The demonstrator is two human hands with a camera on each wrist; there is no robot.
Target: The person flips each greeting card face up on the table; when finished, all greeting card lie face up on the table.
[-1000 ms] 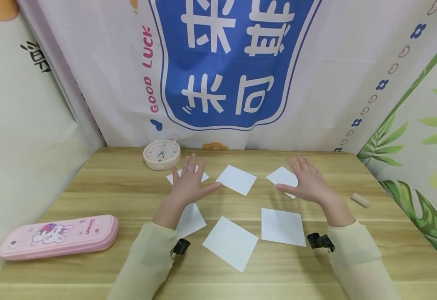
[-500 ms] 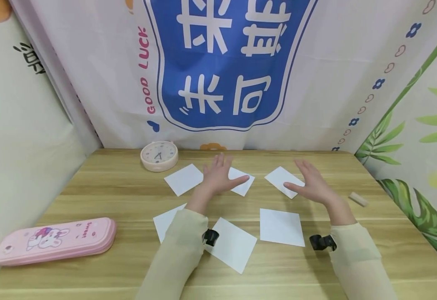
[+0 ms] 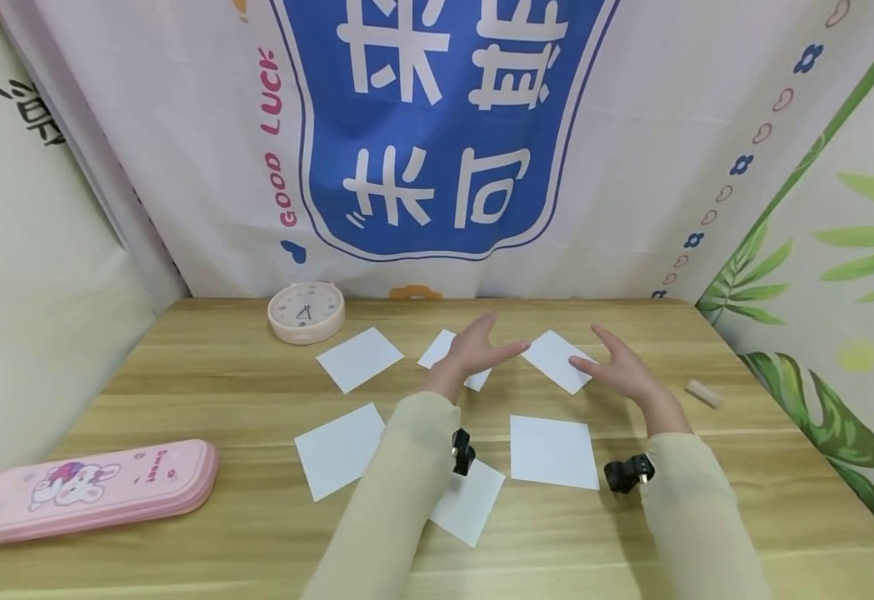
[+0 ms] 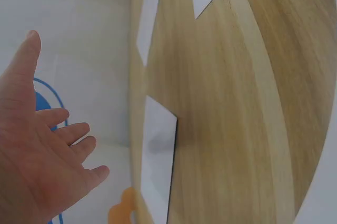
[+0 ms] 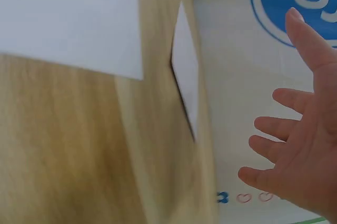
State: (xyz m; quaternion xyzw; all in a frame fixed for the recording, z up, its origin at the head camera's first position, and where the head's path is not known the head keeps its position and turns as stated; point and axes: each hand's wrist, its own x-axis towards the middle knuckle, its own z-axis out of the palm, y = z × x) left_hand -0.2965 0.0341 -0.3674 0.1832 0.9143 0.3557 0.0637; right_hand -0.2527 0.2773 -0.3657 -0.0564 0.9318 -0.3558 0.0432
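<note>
White square cards lie flat on the wooden table in a back row and a front row. My left hand (image 3: 476,347) hovers over the back middle card (image 3: 437,345), partly covering it, with its thumb stretched toward the back right card (image 3: 559,362). Over that card's right edge hangs my right hand (image 3: 622,372), thumb out and fingers spread. Neither hand holds anything; the left wrist view shows a bare left palm (image 4: 45,155), the right wrist view an extended right hand (image 5: 308,139). The left sleeve covers part of the front middle card (image 3: 472,504).
A front left card (image 3: 339,450), a front right card (image 3: 553,452) and a back left card (image 3: 360,359) lie uncovered or nearly so. Farther out are a round clock (image 3: 306,312), a pink pencil case (image 3: 92,490) and a small beige block (image 3: 704,394). A printed cloth (image 3: 616,208) hangs behind.
My left hand has moved right, from over the back left card to over the back middle one, nearer my right hand. The right hand stays near the back right card. The view has shifted slightly.
</note>
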